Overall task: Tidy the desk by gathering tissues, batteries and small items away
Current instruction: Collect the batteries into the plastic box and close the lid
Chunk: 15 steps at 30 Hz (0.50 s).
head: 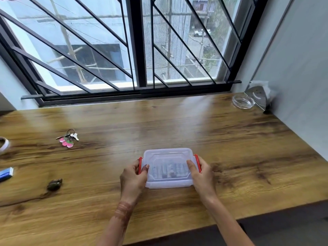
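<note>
Left hand [132, 178], right hand [202, 172], translucent box [168, 168]

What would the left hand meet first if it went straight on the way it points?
The clear box: the left hand points inward at it and grips its red latch, so contact is immediate.

A wooden desk [230, 139] sits beneath a wide window [136, 41] with slanted black bars [53, 70]. A grey wall [301, 68] meets its right edge.
</note>
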### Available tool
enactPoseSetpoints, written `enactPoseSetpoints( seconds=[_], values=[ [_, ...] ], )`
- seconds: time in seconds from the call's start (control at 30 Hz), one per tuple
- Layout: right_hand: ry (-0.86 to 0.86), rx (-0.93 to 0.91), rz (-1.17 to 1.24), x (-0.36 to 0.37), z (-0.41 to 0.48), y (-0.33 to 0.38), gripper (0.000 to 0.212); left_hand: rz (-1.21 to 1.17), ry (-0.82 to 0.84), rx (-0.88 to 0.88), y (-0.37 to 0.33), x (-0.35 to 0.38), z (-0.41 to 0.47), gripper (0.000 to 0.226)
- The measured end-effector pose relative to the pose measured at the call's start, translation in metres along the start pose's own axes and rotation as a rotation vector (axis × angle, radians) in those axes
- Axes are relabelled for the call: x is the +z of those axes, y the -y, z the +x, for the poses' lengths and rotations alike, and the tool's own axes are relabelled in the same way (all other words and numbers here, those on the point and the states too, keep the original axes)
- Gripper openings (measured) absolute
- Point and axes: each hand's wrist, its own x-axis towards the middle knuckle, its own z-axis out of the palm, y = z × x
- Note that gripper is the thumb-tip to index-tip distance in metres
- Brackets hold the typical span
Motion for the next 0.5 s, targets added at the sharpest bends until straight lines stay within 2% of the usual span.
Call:
enactPoseSetpoints(
  seconds=[0.13, 0.3, 0.4, 0.5],
  values=[
    [-0.01, -0.046, -0.061, 0.001, 0.002, 0.003, 0.048, 0.167, 0.01, 0.12, -0.004, 0.0, 0.0, 0.024],
    [-0.024, -0.086, -0.137, 0.001, 0.002, 0.005, 0.045, 0.249, -0.009, 0.18, -0.002, 0.002, 0.001, 0.025],
    [-0.01, -0.076, -0.164, -0.003, 0.003, 0.005, 0.046, 0.266, -0.001, 0.184, -0.002, 0.001, 0.001, 0.027],
    [0.091, 0.014, -0.152, -0.009, 0.004, 0.005, 0.044, 0.198, 0.007, 0.119, -0.003, -0.002, -0.002, 0.029]
  ],
)
